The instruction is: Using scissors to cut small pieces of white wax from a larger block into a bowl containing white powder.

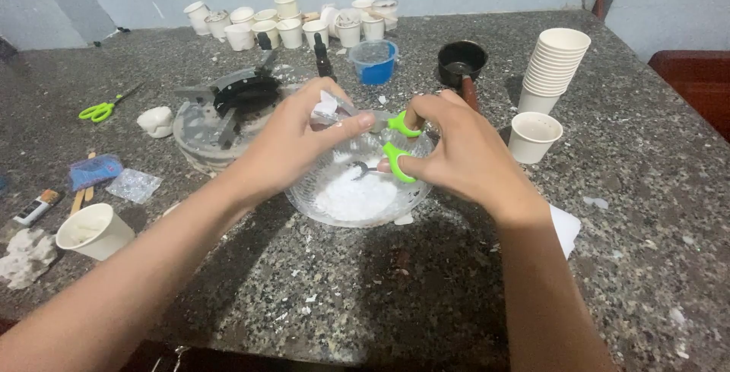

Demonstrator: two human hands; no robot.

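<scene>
- While pale blue walls are enclosing the room, a speckled granite counter (646,189) is bearing paper cups (551,68) and white crumbs.
- Right hand (464,151) is gripping green-handled scissors (397,148) above the glass bowl (357,193).
- Left hand (293,140) is pinching a white piece (328,107) over it.

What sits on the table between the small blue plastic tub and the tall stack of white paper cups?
In the head view, a small black pot sits between the blue plastic tub and the stack of white paper cups.
</scene>
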